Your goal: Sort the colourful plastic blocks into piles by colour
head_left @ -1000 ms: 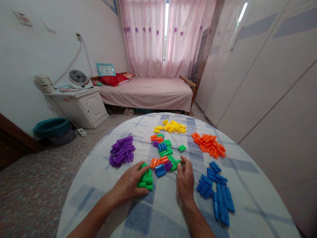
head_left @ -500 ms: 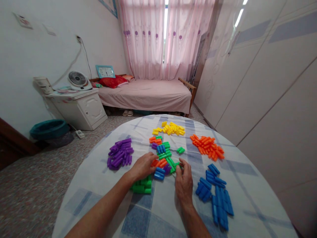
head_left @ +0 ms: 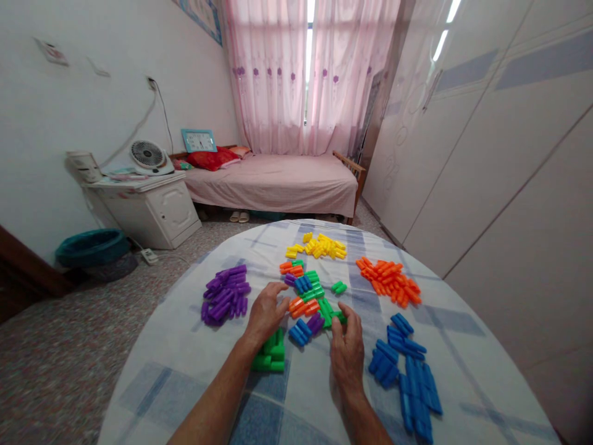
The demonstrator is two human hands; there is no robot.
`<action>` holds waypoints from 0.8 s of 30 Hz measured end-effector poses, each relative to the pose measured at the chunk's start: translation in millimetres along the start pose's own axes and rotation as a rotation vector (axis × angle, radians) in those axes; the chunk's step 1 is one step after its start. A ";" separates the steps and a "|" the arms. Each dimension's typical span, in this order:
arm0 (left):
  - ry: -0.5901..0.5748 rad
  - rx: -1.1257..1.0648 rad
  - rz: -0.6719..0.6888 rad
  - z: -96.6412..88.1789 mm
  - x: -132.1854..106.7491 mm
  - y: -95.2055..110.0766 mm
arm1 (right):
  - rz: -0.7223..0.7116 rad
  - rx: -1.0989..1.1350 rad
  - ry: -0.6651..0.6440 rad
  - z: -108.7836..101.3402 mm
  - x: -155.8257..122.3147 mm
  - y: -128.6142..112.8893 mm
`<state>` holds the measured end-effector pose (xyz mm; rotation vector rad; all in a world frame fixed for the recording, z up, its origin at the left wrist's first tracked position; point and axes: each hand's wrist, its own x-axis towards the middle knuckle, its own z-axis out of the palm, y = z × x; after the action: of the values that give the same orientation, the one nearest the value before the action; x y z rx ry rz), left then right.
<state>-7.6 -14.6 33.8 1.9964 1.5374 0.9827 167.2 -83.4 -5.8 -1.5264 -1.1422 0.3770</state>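
Observation:
Joined bullet-shaped plastic building blocks in green, orange, blue and purple form a branching shape [head_left: 311, 290] at the middle of the table. My left hand [head_left: 267, 312] is at its left side, thumb and fingers apart with nothing between them, close to the orange blocks [head_left: 303, 308]. At the right side, my right hand [head_left: 347, 346] has its thumb and fingers around the end of a green block [head_left: 337, 316] of the shape. Blue blocks [head_left: 300, 332] and purple blocks [head_left: 315, 323] make up its near end. Part of a green pile [head_left: 271, 357] is hidden under my left wrist.
Sorted piles surround the shape: purple [head_left: 225, 295], yellow [head_left: 325, 246], orange [head_left: 390, 281] and blue [head_left: 414, 377]. A small green pair [head_left: 338, 287] lies apart. A checked cloth [head_left: 185, 371] covers the round table. Beyond stand a bed [head_left: 278, 182] and a cabinet [head_left: 162, 207].
My left hand has drawn slightly left, away from the orange blocks, and its fingers have come off them. The orange, blue and purple blocks have turned a little. My right hand stays by the green block.

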 end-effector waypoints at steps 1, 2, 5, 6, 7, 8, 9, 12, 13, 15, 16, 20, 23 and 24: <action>0.020 -0.002 -0.038 -1.9 -0.5 -3.4 | 0.000 0.002 -0.001 0.0 -0.2 0.1; 0.023 0.001 -0.062 -3.6 0.2 -5.8 | 0.001 0.005 -0.003 0.0 -0.4 0.1; -0.014 0.033 0.000 -5.8 10.5 -5.0 | 0.010 0.014 -0.013 0.5 -0.5 0.3; -0.026 0.047 0.057 -5.1 16.3 -2.0 | 0.014 0.014 -0.016 0.7 -0.4 0.5; -0.040 0.059 0.121 -3.8 22.5 2.0 | 0.017 0.015 -0.019 0.9 -0.2 0.7; -0.060 0.070 0.186 -1.8 28.8 6.7 | 0.019 0.015 -0.021 1.2 0.0 1.1; -0.090 0.086 0.248 0.8 34.5 11.7 | 0.019 0.017 -0.020 1.4 0.1 1.6; -0.226 0.246 0.383 10.4 45.5 26.3 | 0.018 0.025 -0.017 2.0 0.0 3.6; -0.267 0.327 0.399 13.7 47.0 30.6 | 0.019 0.026 -0.017 2.0 -0.2 4.1; -0.308 0.464 0.395 20.0 48.3 38.2 | 0.019 0.024 -0.019 1.8 -0.5 4.6; -0.310 0.506 0.382 22.9 48.9 41.7 | 0.018 0.023 -0.022 1.6 -0.6 4.4; -0.305 0.584 0.334 31.8 54.9 53.3 | 0.009 0.021 -0.032 0.6 -0.6 2.4; -0.326 0.628 0.317 36.0 61.2 58.5 | 0.005 0.019 -0.028 0.5 -0.4 1.0; -0.331 0.638 0.311 37.1 62.7 59.4 | 0.006 0.019 -0.027 0.7 -0.4 0.7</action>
<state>66.9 31.0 68.4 2.7272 1.4933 0.2246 166.8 -83.3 -6.8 -1.5123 -1.1528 0.4127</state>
